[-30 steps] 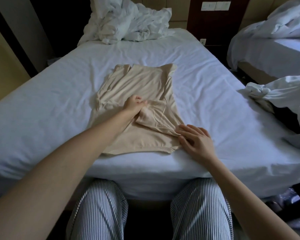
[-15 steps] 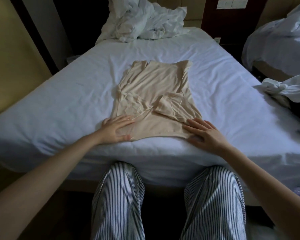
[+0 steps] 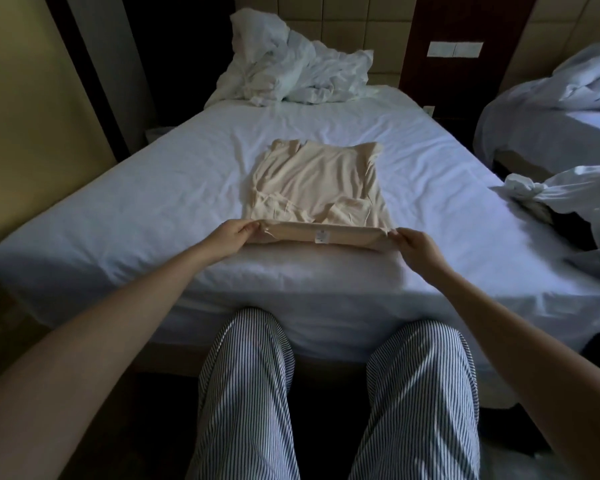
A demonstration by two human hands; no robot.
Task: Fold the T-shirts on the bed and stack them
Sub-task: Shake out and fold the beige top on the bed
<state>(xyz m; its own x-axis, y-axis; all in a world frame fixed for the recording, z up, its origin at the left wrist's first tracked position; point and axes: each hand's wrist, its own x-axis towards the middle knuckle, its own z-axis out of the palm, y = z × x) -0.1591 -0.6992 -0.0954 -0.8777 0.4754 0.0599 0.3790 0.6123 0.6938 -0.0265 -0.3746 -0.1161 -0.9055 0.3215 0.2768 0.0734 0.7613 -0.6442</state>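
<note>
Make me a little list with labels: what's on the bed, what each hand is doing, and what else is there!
shirt: beige T-shirt on the white bed, sleeves folded in, near hem lifted
left hand: pinches the hem's left corner
right hand: pinches the hem's right corner
tag: small white tag showing on the lifted hem
far end: crumpled white bedding

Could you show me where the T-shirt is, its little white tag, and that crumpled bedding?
T-shirt [image 3: 314,181]: head view, middle of its flat beige body.
tag [image 3: 321,236]: head view, centre of the white label on the lifted hem.
bedding [image 3: 291,74]: head view, middle of the crumpled white heap.
</note>
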